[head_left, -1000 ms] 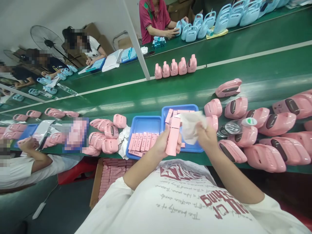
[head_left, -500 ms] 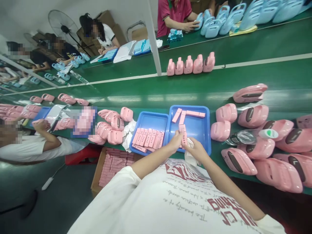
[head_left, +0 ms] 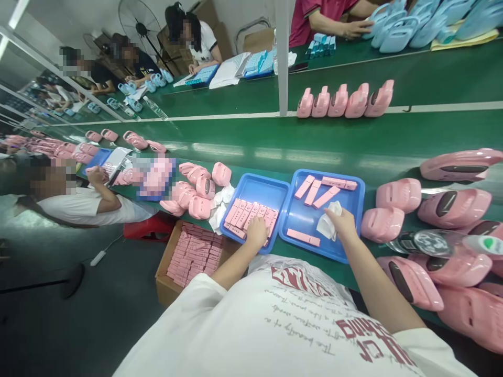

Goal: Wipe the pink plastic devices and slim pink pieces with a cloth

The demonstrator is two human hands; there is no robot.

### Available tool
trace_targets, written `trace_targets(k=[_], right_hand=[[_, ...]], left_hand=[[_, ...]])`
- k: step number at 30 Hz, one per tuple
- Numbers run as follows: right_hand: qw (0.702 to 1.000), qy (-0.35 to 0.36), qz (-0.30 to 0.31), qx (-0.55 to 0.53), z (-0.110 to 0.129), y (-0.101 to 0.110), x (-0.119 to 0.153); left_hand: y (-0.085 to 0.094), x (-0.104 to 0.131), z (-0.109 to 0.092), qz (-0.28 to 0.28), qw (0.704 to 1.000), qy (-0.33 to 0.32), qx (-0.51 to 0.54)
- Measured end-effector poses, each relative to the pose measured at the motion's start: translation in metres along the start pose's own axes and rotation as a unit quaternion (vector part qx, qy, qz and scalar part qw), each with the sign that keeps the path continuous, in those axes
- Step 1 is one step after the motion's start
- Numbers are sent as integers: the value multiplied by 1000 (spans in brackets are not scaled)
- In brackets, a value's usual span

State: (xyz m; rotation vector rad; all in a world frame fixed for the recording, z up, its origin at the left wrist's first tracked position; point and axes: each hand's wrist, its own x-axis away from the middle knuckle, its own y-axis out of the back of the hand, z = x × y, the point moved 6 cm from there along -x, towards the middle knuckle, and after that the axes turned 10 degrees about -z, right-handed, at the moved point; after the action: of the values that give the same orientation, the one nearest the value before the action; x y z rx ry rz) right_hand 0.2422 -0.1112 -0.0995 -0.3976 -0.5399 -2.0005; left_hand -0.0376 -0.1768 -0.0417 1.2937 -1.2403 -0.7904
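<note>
My left hand (head_left: 257, 233) reaches into the left blue tray (head_left: 283, 189), its fingers curled down onto one of the pink printed plastic bars (head_left: 244, 213) lined up there. The fingertips are partly hidden. My right hand (head_left: 342, 224) pinches a crumpled white cloth (head_left: 329, 222) over the right blue tray (head_left: 293, 207). Several pink bars lie loose in that tray, some toward its far side. A single pink bar (head_left: 303, 237) lies at its near left edge.
Glossy pink housings (head_left: 454, 203) and a clear bottle (head_left: 426, 243) crowd the right side. More pink housings (head_left: 200, 208) and white crumpled cloths (head_left: 218, 213) lie left of the trays. A cardboard box (head_left: 164, 283) of pink bars stands below. Co-workers sit left and across.
My hands have separated. The pink bar they held is out of them, and more bars lie in the right tray. My left hand moved to the left tray; my right keeps the cloth.
</note>
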Motion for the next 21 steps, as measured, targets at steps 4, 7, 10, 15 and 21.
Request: trace_targets(k=[4,7,10,15,21], right_hand=[[992,-96,26,-83,-18,7,19],[976,-159,47,-144,-32,12,37],[960,-199,50,-188,-42,14,50],[944,-233,39,-231,-49,19,65],[933,-231,17,-274,-48,39,70]], left_hand=[[-15,-5,-14,-27,999,-2,-37],[-21,-8,-18,-40,998,-2,-47],[-20,-10,-17,-42,998,-2,-45],[-6,-10,-13,-21,1000,-7,-16],[31,-52,-18,-8,998,-53,44]])
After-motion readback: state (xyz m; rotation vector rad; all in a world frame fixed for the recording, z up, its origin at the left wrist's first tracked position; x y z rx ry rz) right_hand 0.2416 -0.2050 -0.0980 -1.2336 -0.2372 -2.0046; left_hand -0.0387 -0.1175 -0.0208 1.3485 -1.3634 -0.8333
